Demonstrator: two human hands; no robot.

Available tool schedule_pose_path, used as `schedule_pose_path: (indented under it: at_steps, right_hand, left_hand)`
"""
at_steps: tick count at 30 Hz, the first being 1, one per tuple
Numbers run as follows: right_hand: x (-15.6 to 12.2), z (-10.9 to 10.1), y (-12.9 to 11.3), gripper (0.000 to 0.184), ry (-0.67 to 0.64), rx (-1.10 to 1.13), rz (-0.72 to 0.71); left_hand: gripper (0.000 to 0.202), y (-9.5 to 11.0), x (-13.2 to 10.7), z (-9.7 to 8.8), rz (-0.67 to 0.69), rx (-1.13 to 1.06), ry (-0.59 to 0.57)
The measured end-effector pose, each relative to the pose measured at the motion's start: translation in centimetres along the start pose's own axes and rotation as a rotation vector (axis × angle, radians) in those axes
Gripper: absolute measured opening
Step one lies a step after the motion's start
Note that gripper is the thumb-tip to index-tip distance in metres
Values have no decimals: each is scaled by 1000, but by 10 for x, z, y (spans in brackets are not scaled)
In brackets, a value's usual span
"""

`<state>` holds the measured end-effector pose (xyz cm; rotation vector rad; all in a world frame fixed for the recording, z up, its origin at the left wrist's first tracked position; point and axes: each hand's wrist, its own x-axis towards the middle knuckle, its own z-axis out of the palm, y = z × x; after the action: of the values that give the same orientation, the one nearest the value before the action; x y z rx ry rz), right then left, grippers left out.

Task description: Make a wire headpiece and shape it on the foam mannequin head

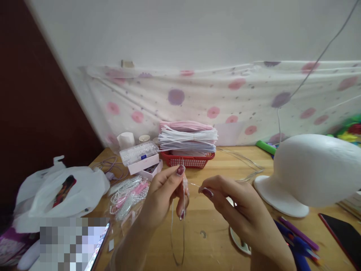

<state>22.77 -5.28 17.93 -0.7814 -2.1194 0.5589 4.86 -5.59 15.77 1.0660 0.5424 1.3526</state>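
Observation:
My left hand (166,192) is closed around a thin grey hoop (184,237), which hangs below the fingers in a long narrow loop. Small whitish material (185,182) shows on the hoop beside the thumb; its detail is too small to make out. To the right, my right hand (234,210) pinches the end of a fine, shiny wire (194,184) between thumb and forefinger. That wire stretches across the short gap between both hands. Fingers hide part of the hoop and the wire's attachment.
Bundled pink and white stems (188,135) lie on a red basket (187,162). Bead boxes (141,156) and bagged pearl strings (129,197) are left. A white foam head (316,169), glue gun (296,244), tape roll (239,242) and phone (342,237) are right. A plastic bag (93,184) sits far left.

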Motion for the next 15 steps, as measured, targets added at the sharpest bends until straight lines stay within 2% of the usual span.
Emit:
schedule_pose_path:
  at_steps: [7, 15]
  right_hand:
    - [2, -1, 0, 17, -29, -6, -98]
    - [1, -4, 2, 20, -103, -21, -111]
  left_hand:
    - [40, 10, -7, 2, -16, 52, -71]
    - [39, 14, -14, 5, -41, 93, -38]
